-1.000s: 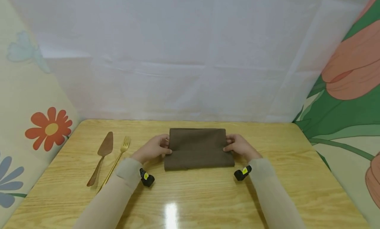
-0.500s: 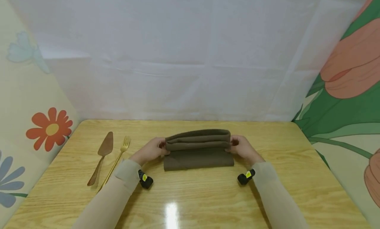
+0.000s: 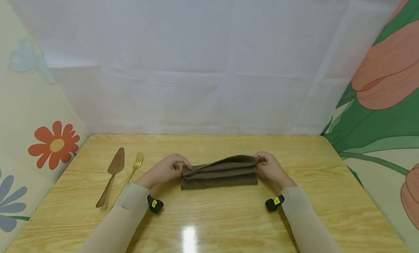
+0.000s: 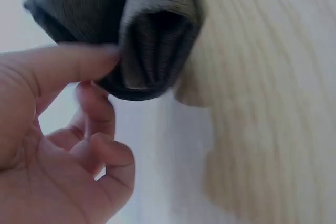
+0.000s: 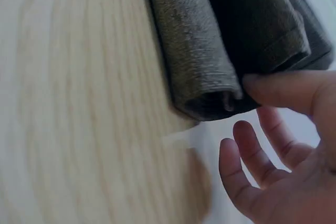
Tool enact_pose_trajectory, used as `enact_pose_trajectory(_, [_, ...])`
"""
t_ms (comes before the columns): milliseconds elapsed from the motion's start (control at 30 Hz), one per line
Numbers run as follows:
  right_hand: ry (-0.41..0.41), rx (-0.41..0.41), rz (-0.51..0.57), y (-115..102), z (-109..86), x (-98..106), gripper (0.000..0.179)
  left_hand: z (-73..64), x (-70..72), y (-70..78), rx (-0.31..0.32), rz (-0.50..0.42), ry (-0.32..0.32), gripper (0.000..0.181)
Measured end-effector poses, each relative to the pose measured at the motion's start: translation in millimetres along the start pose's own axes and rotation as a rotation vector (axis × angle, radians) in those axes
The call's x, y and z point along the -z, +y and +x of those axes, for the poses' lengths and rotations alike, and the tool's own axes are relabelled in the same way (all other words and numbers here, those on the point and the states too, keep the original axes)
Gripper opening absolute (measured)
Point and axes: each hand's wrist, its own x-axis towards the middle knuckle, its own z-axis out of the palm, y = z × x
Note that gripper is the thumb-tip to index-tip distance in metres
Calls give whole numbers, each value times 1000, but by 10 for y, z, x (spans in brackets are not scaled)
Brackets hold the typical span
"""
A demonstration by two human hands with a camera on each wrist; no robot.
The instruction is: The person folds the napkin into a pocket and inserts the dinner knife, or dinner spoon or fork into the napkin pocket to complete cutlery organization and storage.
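Left hand [image 3: 166, 169] and right hand [image 3: 270, 169] pinch the brown cloth [image 3: 226, 172], its far part now folded nearer, making a narrower bundle.

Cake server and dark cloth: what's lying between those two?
Going from server to cloth, first the gold fork, then the person's left hand, touching the cloth; the head view shows this.

Studio-like tabletop [image 3: 226, 220] (white backdrop [image 3: 203, 63])
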Motion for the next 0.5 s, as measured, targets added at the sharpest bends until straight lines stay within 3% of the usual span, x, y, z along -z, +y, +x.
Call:
enact_pose_trajectory(167, [-101, 84, -62, -76, -140, 58, 31, -105, -36, 97, -64, 71, -6, 30])
enact_pose_trajectory(367, [-197, 48, -140, -212, -239, 31, 68, -154, -96, 174, -134, 110, 77, 20])
enact_pose_trajectory(433, [-193, 82, -177, -251, -245, 1, 67, -165, -102, 178, -132, 119, 96, 17])
enact_pose_trajectory(500, [-187, 155, -217, -282, -239, -25, 54, -180, -98, 178, -128, 121, 95, 16])
